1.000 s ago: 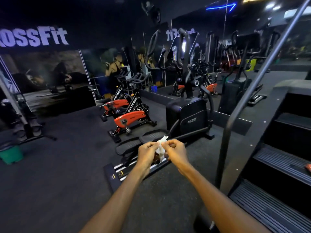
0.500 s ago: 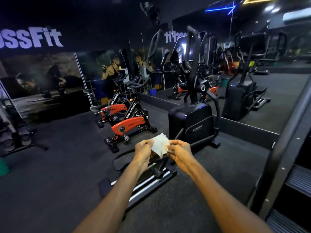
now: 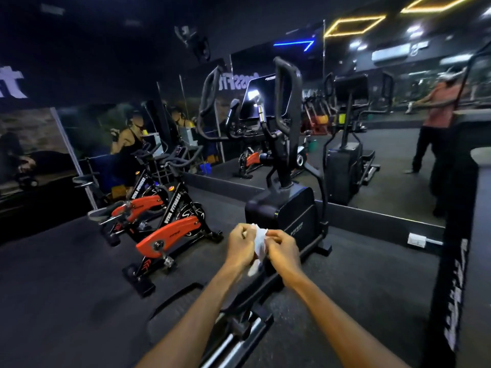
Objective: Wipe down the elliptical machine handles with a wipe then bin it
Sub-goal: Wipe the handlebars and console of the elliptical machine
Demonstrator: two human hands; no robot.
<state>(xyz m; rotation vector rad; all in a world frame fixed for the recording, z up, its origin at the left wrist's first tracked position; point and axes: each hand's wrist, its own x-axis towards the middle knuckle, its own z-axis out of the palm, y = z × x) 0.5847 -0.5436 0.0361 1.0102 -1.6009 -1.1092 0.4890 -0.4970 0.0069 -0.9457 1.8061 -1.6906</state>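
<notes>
Wipe [image 3: 259,241] is the white crumpled bit pinched between both hands, held out in front of the chest and well short of the elliptical machine [image 3: 285,208]. Only the one head view here, so that's all there is to go on.

Left hand [image 3: 240,245] has its fingers [image 3: 243,231] curled in on the wipe's left edge, thumb side up. Right hand [image 3: 281,249] does the same on the right edge, fingers bunched tight on the cloth. The two hands are nearly touching, with the wipe squeezed between them and a loose tail hanging down below the knuckles. Both forearms reach in from the bottom of the view.

The elliptical sits just beyond the hands: dark housing low down, a centre post going up to the console [image 3: 259,98], which has a bright glare on it. Its two tall looped handles [image 3: 288,94] stand above the housing, well apart from the hands. The machine's rails [image 3: 233,341] run back under the forearms.

Left of the elliptical are two black and orange spin bikes [image 3: 170,235] on the dark floor [image 3: 66,274]. Behind the elliptical a wall mirror [image 3: 398,123] reflects the gym, including a blurred person in a reddish top. Right of the elliptical, a dark upright frame [image 3: 457,248] with white lettering I can't read.
</notes>
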